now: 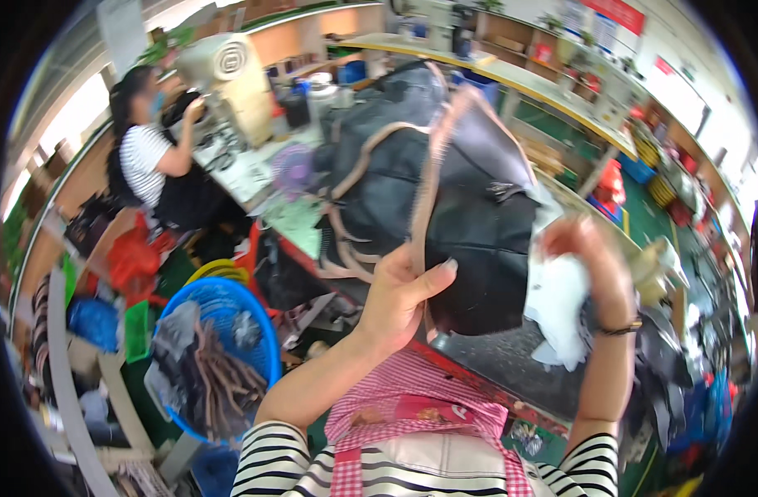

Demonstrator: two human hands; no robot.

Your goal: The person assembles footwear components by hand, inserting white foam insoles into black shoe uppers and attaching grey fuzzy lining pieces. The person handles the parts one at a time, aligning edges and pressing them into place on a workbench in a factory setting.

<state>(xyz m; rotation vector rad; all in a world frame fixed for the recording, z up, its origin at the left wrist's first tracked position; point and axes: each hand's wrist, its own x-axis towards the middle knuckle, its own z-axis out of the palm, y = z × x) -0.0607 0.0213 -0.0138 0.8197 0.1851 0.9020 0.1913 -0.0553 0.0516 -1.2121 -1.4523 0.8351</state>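
My left hand [398,300] is closed on a black leather piece [482,240], its thumb pressed on the lower left part. A tan strip with a jagged edge runs up this piece's left side, and a small metallic-looking detail sits near its right edge. Behind it lie more black leather pieces [383,178] with curved tan edges, partly covered by the held one. My right hand [590,257] is raised to the right of the held piece, beside a whitish sheet [561,302]. Motion smears its fingers, so I cannot make out whether they hold anything.
A dark worktable [553,385] stands before me. At lower left a blue basket [273,331] holds tan-edged dark strips and plastic bags. Another person [151,153] sits far left at a cream machine [246,91]. A long bench [553,95] crosses the back; black pieces [660,373] hang at right.
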